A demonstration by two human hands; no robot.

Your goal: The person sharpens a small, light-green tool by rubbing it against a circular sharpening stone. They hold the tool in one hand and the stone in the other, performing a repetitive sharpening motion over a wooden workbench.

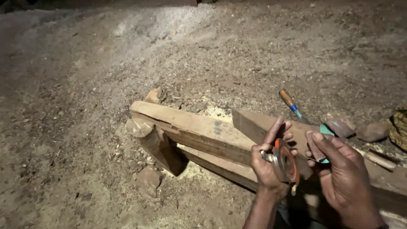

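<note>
A round, rust-brown metal disc with an orange rim and a shiny metal hub (284,163) sits in the left hand (267,167), held on edge so its flat face tilts toward the right. The left fingers (275,131) curl over the top of the disc from behind while the thumb presses near the hub on the near side, so the hand is closed around it. Just to the right of those fingers, the right hand (343,169) pinches a small, flat piece with a green edge (325,131) between thumb and forefinger; its fingertips come close to the disc's rim, though whether the green piece touches the disc cannot be told.

Beneath and behind both hands lies a long, rough-cut, pale brown wooden beam (195,129), running from upper left to lower right and propped on a short, chunky wooden block (163,150). Beyond the right fingers, a chisel with an orange wooden handle and a blue band (289,101) rests on the ground. Farther right of the fingers lie a few reddish-brown stones (373,132). All around spreads dusty earth strewn with sawdust and wood chips (85,106), with paler sawdust heaped under the beam.
</note>
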